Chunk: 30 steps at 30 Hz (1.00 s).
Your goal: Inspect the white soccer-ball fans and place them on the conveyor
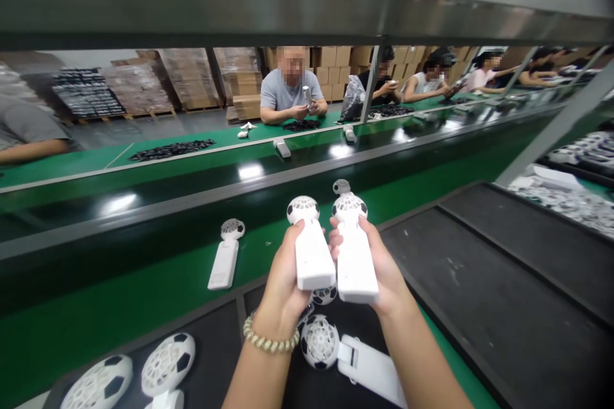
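Observation:
My left hand [283, 268] is wrapped round a white handheld fan [314, 259] with a soccer-ball head, held upright in front of me. Beside it, my right hand [386, 268] grips a second handheld fan [355, 262] of the same kind. The two fans stand close together with their heads pointing away. Below my hands, another soccer-ball fan [369, 367] lies in a black tray [215, 345], partly hidden by my right forearm. More fan heads [167, 364] show at the tray's lower left.
A single fan [224, 263] lies on the green surface to the left. A black divided tray [480, 262] is at the right, near a pile of white parts [561, 204]. Co-workers [292, 89] sit across the line. A metal beam [307, 6] crosses overhead.

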Each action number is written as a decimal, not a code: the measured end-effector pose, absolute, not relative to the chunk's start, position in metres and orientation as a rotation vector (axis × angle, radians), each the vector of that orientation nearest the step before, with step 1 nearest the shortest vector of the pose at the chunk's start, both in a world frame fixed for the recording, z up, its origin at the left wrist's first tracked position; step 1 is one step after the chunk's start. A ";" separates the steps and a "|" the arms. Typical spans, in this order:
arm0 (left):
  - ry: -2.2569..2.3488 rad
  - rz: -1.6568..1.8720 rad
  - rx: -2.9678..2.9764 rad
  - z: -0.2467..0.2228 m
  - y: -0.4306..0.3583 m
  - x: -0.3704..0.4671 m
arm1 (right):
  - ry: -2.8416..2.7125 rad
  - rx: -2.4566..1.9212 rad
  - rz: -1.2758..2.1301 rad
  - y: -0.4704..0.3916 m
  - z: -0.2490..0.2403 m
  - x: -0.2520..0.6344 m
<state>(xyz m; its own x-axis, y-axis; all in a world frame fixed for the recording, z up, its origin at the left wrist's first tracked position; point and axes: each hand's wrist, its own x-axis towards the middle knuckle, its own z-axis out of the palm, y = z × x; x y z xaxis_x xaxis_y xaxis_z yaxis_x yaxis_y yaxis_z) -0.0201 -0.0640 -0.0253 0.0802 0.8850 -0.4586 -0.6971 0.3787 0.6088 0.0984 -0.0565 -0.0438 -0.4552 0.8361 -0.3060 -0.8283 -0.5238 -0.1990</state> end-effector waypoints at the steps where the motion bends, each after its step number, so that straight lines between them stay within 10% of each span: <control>1: 0.849 1.164 0.304 -0.025 -0.065 -0.022 | -0.070 -0.411 2.096 -0.056 -0.046 0.100; 16: 0.976 1.191 0.504 -0.025 -0.071 -0.014 | -0.904 -1.044 1.729 -0.023 -0.032 0.149; 30: 1.227 1.176 0.470 -0.027 -0.070 -0.003 | -1.200 -2.492 0.342 0.071 -0.083 0.508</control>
<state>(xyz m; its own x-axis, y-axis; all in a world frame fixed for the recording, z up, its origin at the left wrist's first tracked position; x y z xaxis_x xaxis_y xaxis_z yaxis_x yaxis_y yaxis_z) -0.0028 -0.0698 -0.0268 -0.1070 0.8754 -0.4714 -0.4334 0.3856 0.8145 0.5085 0.0711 -0.0829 0.6115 0.7887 -0.0631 0.7035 -0.5784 -0.4129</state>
